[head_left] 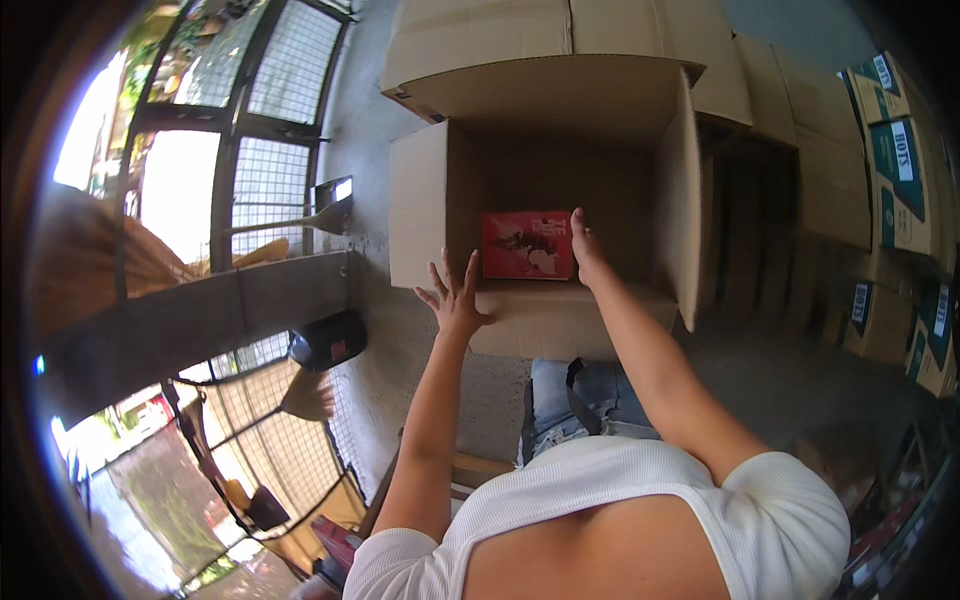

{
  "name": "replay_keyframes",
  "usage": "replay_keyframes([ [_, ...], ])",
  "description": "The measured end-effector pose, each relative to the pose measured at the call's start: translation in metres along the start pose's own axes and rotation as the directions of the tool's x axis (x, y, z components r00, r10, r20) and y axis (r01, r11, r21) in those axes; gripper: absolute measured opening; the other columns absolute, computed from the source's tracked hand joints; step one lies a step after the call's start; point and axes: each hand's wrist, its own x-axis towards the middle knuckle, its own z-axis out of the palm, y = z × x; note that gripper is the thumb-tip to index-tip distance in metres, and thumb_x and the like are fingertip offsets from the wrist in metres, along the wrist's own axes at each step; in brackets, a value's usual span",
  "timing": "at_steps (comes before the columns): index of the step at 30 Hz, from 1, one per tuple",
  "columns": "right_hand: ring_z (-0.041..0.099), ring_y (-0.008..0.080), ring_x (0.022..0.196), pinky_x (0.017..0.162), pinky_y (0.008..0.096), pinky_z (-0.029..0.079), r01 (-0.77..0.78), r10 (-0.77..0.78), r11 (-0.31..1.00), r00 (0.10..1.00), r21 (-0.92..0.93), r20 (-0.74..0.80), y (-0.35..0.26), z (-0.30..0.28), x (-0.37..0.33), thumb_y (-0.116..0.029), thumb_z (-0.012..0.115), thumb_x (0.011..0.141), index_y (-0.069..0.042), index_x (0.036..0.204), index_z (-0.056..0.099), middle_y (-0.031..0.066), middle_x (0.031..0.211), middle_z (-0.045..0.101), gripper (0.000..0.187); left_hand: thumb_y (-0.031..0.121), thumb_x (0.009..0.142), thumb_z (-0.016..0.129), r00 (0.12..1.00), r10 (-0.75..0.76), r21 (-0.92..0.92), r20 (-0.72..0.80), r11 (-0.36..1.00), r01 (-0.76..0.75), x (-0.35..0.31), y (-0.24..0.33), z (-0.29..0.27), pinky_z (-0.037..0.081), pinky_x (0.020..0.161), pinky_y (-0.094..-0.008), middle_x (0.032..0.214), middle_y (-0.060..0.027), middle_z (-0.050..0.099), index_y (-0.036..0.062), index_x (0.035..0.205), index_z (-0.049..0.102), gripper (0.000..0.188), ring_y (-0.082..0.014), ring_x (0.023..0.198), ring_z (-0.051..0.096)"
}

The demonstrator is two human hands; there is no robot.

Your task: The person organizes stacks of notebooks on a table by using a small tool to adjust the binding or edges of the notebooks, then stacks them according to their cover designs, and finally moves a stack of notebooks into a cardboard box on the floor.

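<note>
A large cardboard box stands before me with its flaps spread outward. Inside, near its left front corner, lies a red box with a dark and pale picture on top. My right hand reaches into the carton along the red box's right side, fingers stretched out; whether it touches the red box I cannot tell. At the carton's near left corner is my left hand, fingers spread, by the left flap and holding nothing.
Closed cardboard boxes stand behind the open carton. More boxes with green and white prints are stacked at the right. On the left are a barred window, a broom and a black rounded object.
</note>
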Motion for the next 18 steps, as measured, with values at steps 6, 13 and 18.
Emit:
replay_keyframes([
  [6, 0.051, 0.0240, 0.113, 0.096, 0.0374, 0.040, -0.098, 0.192, 0.879, 0.969, 0.467, -0.158, 0.044, -0.009, 0.099, -0.068, 0.041, 0.084, -0.001, 0.120, 0.054, 0.0123, 0.115, 0.059, 0.077, 0.037, 0.031, 0.090, 0.974, 0.216, -0.155, -0.068, 0.962, -0.224, 0.052, -0.028, 0.036, 0.020, 0.101, -0.0670, 0.147, -0.0275, -0.011, 0.0325, 0.141, 0.030, 0.125, -0.0547, 0.132, -0.003],
  [13, 0.052, 0.0230, 0.110, 0.094, 0.0364, 0.041, -0.116, 0.257, 0.807, 0.952, 0.580, -0.167, 0.090, 0.003, 0.102, -0.067, 0.042, 0.085, -0.001, 0.119, 0.055, 0.0119, 0.113, 0.060, 0.076, 0.035, 0.040, 0.089, 0.915, 0.308, -0.301, -0.260, 0.875, -0.380, 0.051, -0.037, 0.044, 0.023, 0.100, -0.0653, 0.143, -0.0336, -0.001, 0.0277, 0.133, 0.044, 0.104, -0.0592, 0.129, 0.003],
  [18, 0.053, 0.0223, 0.109, 0.093, 0.0358, 0.042, -0.133, 0.289, 0.779, 0.943, 0.612, -0.163, 0.100, 0.003, 0.097, -0.067, 0.042, 0.085, -0.001, 0.118, 0.056, 0.0116, 0.112, 0.060, 0.075, 0.033, 0.046, 0.087, 0.928, 0.306, -0.308, -0.213, 0.880, -0.361, 0.056, -0.030, 0.039, 0.023, 0.101, -0.0642, 0.141, -0.0355, -0.001, 0.0276, 0.130, 0.047, 0.094, -0.0605, 0.128, 0.003],
])
